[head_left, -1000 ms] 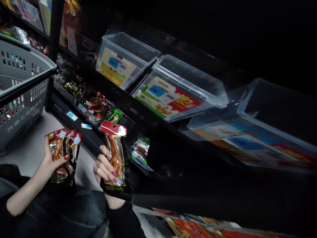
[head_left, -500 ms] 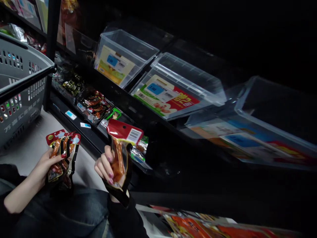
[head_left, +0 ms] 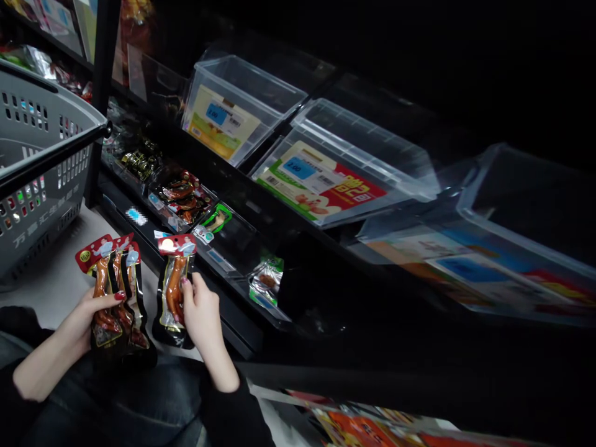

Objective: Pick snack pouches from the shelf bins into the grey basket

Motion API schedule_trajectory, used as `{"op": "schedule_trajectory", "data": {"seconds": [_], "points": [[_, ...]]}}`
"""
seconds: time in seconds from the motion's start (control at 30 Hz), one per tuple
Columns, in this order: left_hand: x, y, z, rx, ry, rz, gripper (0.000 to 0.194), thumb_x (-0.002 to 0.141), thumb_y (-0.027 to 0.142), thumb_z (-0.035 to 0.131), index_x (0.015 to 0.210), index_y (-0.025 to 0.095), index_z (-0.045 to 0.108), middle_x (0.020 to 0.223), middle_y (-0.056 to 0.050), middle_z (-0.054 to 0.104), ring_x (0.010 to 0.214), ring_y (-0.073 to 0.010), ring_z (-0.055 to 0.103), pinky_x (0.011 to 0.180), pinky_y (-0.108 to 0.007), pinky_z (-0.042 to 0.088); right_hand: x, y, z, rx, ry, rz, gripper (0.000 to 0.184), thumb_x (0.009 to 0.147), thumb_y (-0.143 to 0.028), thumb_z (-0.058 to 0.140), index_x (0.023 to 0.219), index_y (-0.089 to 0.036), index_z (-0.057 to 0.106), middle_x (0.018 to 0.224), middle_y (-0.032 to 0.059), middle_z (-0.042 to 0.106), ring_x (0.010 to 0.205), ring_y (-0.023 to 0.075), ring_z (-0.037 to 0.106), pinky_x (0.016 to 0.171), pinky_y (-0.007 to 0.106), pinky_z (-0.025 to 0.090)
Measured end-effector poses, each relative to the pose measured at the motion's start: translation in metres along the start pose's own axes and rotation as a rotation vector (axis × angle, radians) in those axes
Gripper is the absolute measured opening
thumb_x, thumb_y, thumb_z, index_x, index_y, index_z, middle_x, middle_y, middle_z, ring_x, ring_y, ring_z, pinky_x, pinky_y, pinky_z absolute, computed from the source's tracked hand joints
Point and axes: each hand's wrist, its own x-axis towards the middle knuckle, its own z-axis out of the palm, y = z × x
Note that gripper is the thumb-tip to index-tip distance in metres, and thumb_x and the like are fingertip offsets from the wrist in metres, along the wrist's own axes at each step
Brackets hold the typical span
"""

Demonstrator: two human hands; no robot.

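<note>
My left hand (head_left: 95,316) is closed round several vacuum-packed snack packets (head_left: 121,298), fanned out with their red tops upward and the thumb across the front. Brown meat pieces, perhaps chicken feet or wings, show through the clear film. Beside them my right hand (head_left: 201,307) pinches the right side of one like packet (head_left: 174,288), its printed front facing me, apart from the fanned ones. Similar packets (head_left: 182,192) lie in a clear bin on the low shelf beyond my hands.
A grey shopping basket (head_left: 41,205) stands at the left. Clear plastic bins (head_left: 274,87) with blue price labels line the upper shelf. A green-edged packet (head_left: 216,218) and a silver-green packet (head_left: 267,276) sit in the lower bins. Orange-red packages (head_left: 363,428) lie at the bottom.
My right hand has turned its packet from the barcode back to the printed front and brought it left and lower, nearer the left hand's packets. The left hand still holds its packets.
</note>
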Motion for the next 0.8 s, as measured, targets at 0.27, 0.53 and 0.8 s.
{"op": "schedule_trajectory", "data": {"seconds": [0.27,0.53,0.8], "points": [[-0.005,-0.004,0.007,0.019,-0.052,-0.022,0.027,0.057,0.010,0.069,0.083,0.014,0.064,0.071,-0.005,0.073,0.065,-0.0202,0.067,0.064,-0.029,0.054,-0.026,-0.021,0.031,-0.015,-0.183,-0.101,0.017,0.082,-0.017,0.032,0.074,-0.019,0.047,0.048,-0.0036,0.042,0.040,0.0119,0.039,0.044,0.025,0.024],[0.000,-0.004,-0.002,0.148,-0.150,-0.044,0.024,0.058,0.015,0.071,0.082,0.015,0.065,0.074,-0.005,0.073,0.066,-0.0202,0.067,0.064,-0.029,0.051,-0.030,-0.022,0.034,0.278,-0.327,-0.122,0.026,0.085,-0.015,0.025,0.068,-0.020,0.044,0.056,-0.0018,0.047,0.051,0.0121,0.045,0.051,0.023,0.034],[0.005,-0.009,0.002,0.120,-0.072,-0.074,0.027,0.056,0.018,0.073,0.081,0.012,0.067,0.067,-0.006,0.072,0.060,-0.0197,0.066,0.064,-0.030,0.050,-0.034,-0.028,0.020,0.006,0.094,-0.276,0.017,0.082,-0.019,0.034,0.082,-0.017,0.051,0.081,0.0061,0.045,0.071,0.0179,0.045,0.065,0.033,0.039]]}}
